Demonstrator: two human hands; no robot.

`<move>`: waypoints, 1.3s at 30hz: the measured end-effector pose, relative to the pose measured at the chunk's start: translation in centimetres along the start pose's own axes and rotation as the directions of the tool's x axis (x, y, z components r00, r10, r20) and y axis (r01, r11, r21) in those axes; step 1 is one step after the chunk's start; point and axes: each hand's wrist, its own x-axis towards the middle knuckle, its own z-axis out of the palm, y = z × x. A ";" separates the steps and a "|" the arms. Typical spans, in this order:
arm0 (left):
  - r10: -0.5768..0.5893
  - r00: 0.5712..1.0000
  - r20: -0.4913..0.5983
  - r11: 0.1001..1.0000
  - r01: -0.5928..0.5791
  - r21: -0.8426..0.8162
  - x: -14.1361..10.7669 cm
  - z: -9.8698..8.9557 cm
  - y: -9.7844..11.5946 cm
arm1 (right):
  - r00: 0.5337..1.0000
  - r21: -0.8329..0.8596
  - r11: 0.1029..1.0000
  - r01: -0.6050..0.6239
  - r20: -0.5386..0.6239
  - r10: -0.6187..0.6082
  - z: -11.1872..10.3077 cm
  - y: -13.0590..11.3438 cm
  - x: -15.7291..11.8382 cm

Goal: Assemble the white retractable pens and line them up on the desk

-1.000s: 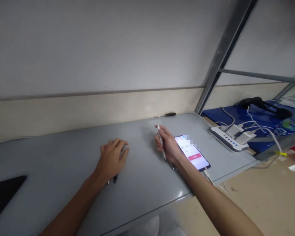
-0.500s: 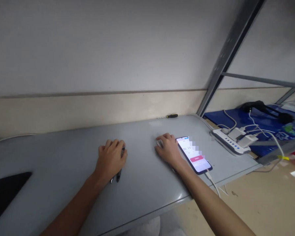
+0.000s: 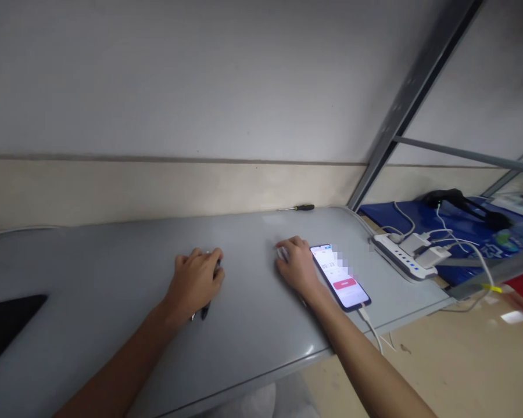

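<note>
My left hand rests on the grey tabletop with fingers curled over two slim pens. One is a dark pen, poking out below the palm; beside it shows a silvery pen tip. Most of both is hidden under the hand. To the right, my right hand lies on the table, its fingers bent around a small whitish, clear item that is mostly covered, so its kind is unclear. Just right of that hand lies a lit phone with a timer on its screen.
A white power strip with plugged chargers stands at the table's right end; a cable runs to the phone. A screwdriver lies along the wall. A black flat object is at left. A metal post rises at right.
The view has shifted slightly. My left hand's fingers have changed their bend a little over the pens. My right hand has hardly moved.
</note>
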 end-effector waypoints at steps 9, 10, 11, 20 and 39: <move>0.103 0.994 -0.026 0.934 -0.105 -0.340 0.1 -0.1 1.3 | 0.940 0.106 0.934 0.341 -0.005 -0.342 -0.4 -2.0 -0.7; 0.120 0.992 -0.038 0.913 -0.125 -0.388 0.1 -0.1 1.5 | 0.909 0.133 0.901 0.412 0.015 -0.417 -0.4 -2.2 -0.6; 0.133 0.990 -0.050 0.893 -0.142 -0.427 0.0 -0.1 1.7 | 0.877 0.165 0.869 0.467 0.036 -0.479 -0.5 -2.4 -0.5; 0.182 0.973 -0.141 0.867 -0.227 -0.445 0.2 -0.2 1.4 | 0.959 0.595 0.791 0.143 0.115 -0.260 -1.5 -1.6 0.8; 0.302 0.915 -0.267 0.939 -0.334 -0.080 0.1 -0.2 0.9 | 0.903 0.652 0.752 -0.102 0.377 -0.204 -2.2 -1.9 0.1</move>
